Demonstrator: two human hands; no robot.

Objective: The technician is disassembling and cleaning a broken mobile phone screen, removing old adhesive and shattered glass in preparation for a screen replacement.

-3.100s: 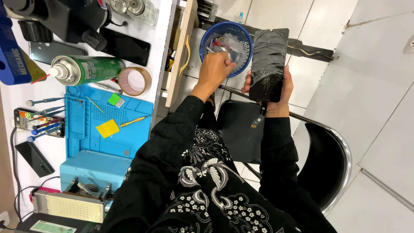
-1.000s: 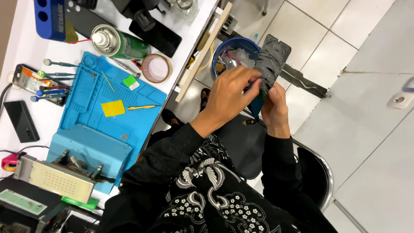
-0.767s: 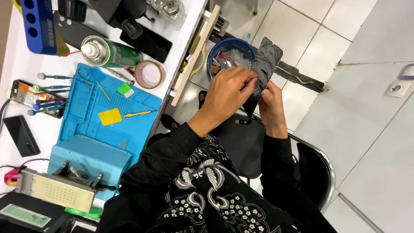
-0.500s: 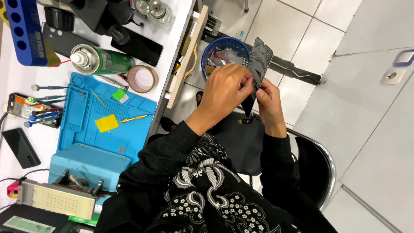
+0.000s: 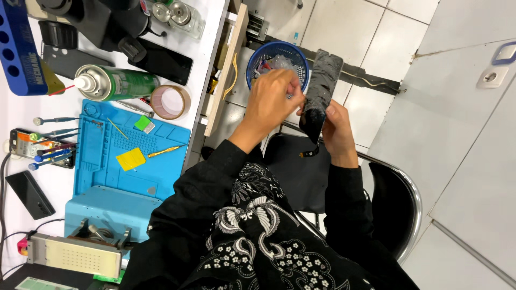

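My right hand [image 5: 337, 128] grips the lower end of a long, flat, glossy black panel [image 5: 322, 80], held upright over my lap. A short black flex strip [image 5: 308, 153] dangles from its bottom. My left hand [image 5: 273, 99] hovers just left of the panel, above the near rim of a round blue basket [image 5: 252, 64] on the floor. Its fingers are pinched together; I cannot tell whether something small is between them. Clear wrappers and scraps lie in the basket.
A white workbench [image 5: 21, 113] runs down the left, with a blue work mat [image 5: 131, 161], green spray can [image 5: 115, 83], tape roll [image 5: 170, 102], screwdrivers [image 5: 51, 153], dark phones [image 5: 29, 194] and a blue tool block [image 5: 21, 51]. A black chair [image 5: 395, 209] stands on the tiled floor.
My left hand left the basket, went to the black panel and worked at its edge, and has now drawn back towards the basket. My right hand kept hold of the panel.
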